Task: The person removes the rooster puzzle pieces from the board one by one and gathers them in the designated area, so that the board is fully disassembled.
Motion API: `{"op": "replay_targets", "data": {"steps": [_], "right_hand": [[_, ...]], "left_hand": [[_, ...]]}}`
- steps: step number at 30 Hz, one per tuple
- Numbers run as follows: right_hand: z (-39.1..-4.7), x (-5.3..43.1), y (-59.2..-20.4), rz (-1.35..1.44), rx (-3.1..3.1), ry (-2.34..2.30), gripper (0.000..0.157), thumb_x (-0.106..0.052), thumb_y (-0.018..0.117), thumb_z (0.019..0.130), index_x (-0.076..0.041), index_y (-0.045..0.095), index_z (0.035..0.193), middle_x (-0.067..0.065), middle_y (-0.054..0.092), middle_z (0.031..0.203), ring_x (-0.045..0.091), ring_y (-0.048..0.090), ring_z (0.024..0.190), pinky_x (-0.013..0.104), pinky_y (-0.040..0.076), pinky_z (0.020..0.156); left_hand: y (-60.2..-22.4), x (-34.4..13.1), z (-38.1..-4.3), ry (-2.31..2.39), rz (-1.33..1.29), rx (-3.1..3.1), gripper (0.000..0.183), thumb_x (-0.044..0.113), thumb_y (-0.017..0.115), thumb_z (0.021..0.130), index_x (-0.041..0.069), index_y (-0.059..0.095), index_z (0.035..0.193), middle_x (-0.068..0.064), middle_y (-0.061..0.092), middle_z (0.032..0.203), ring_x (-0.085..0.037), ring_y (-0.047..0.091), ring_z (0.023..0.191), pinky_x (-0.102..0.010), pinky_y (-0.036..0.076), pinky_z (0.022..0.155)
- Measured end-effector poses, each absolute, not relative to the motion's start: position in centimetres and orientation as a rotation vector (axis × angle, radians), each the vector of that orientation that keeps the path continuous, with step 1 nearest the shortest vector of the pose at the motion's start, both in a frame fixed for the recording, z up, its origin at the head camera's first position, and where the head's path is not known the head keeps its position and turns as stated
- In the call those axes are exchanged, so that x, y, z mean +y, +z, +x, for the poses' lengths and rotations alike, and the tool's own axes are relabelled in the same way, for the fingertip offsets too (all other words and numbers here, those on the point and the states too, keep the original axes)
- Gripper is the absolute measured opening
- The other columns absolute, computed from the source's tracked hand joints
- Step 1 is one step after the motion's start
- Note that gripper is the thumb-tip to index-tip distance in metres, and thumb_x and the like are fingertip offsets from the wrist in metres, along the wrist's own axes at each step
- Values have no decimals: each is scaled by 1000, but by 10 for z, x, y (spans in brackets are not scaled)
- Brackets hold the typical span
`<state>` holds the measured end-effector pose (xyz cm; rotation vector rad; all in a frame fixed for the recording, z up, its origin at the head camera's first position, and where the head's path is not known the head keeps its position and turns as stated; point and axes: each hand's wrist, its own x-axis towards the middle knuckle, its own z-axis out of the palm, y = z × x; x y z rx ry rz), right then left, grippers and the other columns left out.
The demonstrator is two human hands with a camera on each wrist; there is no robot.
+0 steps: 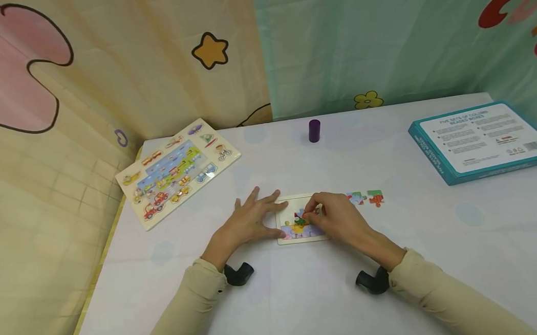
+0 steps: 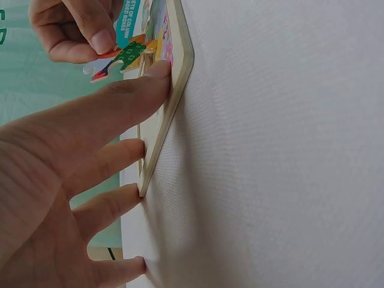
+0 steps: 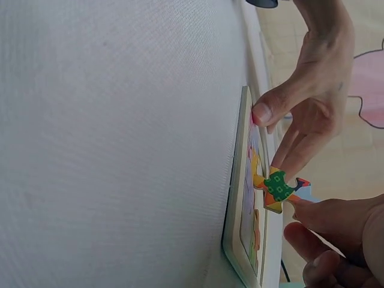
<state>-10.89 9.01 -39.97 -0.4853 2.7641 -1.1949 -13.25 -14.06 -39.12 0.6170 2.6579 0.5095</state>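
A small wooden jigsaw tray (image 1: 301, 241) lies flat on the white tabletop, its near part filled with purple and yellow pieces. My left hand (image 1: 250, 220) spreads over its left side; the thumb (image 2: 157, 69) presses on the near left corner and straight fingers touch the left edge and the table. Over the tray, my right hand (image 1: 343, 218) pinches a jigsaw piece (image 3: 279, 186) with green, orange and blue on it. That piece is tilted above the tray in both wrist views. To the right lie two loose pieces, one blue (image 1: 356, 198) and one red and green (image 1: 375, 198).
A larger picture puzzle board (image 1: 185, 172) with vehicles lies at the back left. Behind the tray stands a purple cylinder (image 1: 314, 131). A teal-edged box (image 1: 488, 141) occupies the back right. Black fittings (image 1: 240, 275) sit by the wrists, and printed curtains rise behind.
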Motion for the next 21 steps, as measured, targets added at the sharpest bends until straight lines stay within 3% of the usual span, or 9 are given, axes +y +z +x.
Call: {"op": "replay_targets", "data": {"steps": [6,21], "right_hand": [[-109,91,-401,-534,2732,-1246,6,-12,75,86,-17,72,87,-12,70,81,11,49,53,23,38,51],[-111,98,-405,-482,2707,-1338,4,-18,76,87,-17,74,90,-9,70,81,11,47,53,24,38,52]], "left_hand": [[-392,-141,-132,520,611,2649,74,44,84,75,28,55,141,5,29,159,-38,4,149,-75,5,107],[-393,-141,-132,508,623,2654,74,45,83,75,29,55,142,5,30,159,-39,5,149,-75,6,107]]}}
